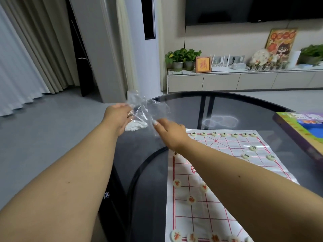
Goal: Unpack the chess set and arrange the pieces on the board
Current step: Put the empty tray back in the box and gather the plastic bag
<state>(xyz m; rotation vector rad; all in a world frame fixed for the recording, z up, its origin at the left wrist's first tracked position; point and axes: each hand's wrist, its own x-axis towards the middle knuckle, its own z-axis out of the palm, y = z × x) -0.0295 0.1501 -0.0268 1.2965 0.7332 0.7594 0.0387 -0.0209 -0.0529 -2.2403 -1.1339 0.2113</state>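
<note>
In the head view, the task looks almost finished, as far as I can judge. The board (218, 175), a thin white sheet printed with a red grid, lies flat on the dark glass table (236, 109), and the round cream pieces (246, 155) already stand on it: a row along the far edge, a few more behind that row, and others with red characters near the front edge. Some of the pieces are hidden under the right forearm, so I cannot tell if every one is in place. What seems to be left is only the packaging. Both hands are stretched out over the left edge of the table, well apart from the pieces. The left hand (118, 117) has its fingers curled into a crumpled clear plastic bag (145, 110), and the right hand (170, 131) pinches the same bag from the other side. The plastic is thin, glossy and wrinkled, and it appears empty. A flat colourful box (300, 131) with a purple rim lies at the right side of the table.
</note>
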